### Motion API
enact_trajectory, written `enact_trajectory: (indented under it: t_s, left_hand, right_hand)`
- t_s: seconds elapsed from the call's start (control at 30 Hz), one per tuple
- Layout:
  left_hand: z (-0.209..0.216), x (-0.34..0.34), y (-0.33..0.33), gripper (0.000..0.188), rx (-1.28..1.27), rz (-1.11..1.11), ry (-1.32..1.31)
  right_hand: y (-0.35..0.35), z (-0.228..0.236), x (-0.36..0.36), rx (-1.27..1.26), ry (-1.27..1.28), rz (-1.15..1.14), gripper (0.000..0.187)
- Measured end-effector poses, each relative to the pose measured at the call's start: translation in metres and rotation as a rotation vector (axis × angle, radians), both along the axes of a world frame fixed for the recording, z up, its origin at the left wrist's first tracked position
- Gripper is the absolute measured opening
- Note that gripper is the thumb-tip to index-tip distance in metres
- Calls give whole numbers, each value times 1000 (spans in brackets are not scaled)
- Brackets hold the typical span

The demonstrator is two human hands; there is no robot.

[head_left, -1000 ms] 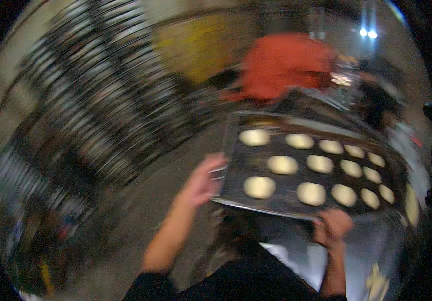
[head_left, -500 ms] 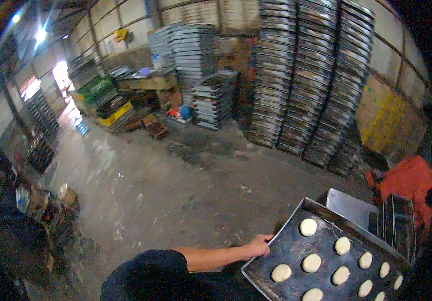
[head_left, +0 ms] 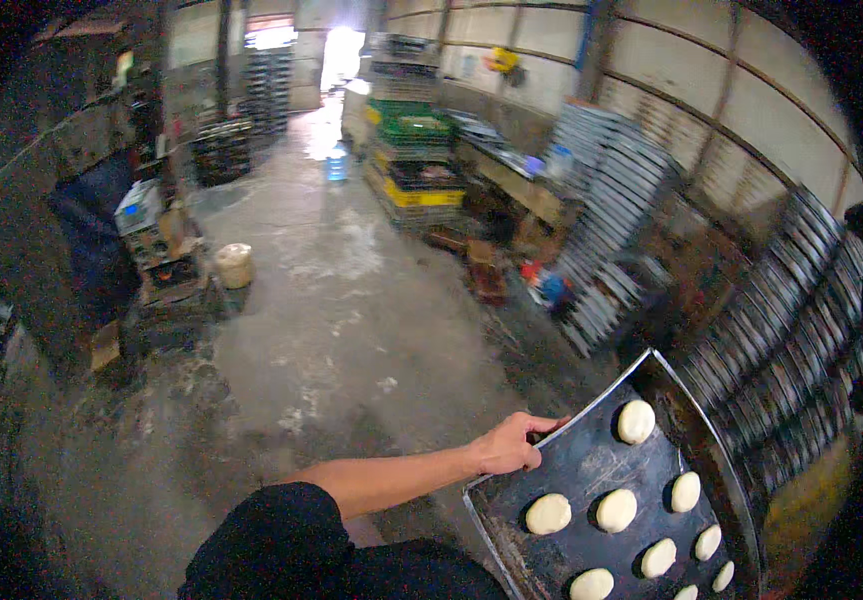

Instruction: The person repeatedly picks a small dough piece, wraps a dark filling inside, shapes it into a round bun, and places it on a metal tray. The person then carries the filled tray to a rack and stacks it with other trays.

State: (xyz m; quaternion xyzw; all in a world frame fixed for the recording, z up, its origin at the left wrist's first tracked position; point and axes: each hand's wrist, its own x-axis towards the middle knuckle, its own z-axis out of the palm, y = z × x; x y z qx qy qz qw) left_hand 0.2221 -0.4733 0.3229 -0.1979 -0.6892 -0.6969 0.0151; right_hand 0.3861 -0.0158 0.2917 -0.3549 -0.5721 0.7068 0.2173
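Tray [head_left: 591, 465]: dark, touching the left hand [head_left: 507, 446], on its right.
Left hand: pinching the tray's edge.
Right hand: out of view, cannot tell.
Dough rounds [head_left: 616, 510]: pale, apart, right of the left hand.
Tub [head_left: 234, 266]: well beyond that hand, leftward.
Crates [head_left: 411, 125]: farther ahead of it.

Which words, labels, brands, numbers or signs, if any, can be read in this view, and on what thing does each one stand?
None can be read.
Tray and dough rounds: no writing visible.
Blue bottle, green crate and grey box: too small or blurred to tell whether they carry any text.
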Motion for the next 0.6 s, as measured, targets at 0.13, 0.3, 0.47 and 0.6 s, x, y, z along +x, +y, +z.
enact_trajectory:
  t_s: [0.13,0.3,0.47,0.6]
  left_hand:
    - [45,88,22,84,10,234,-174]
    - [69,152,90,85,128,506,-205]
    - [83,167,127,85,218,697,-191]
    - [132,158,116,83,215,936,-95]
  right_hand:
    - [59,26,-28,-3,-2,175,43]
    - [136,52,-80,-20,-32,338,40]
    - [182,68,-147,-160,-85,495,37]
    - [123,91,-261,78,-49,521,34]
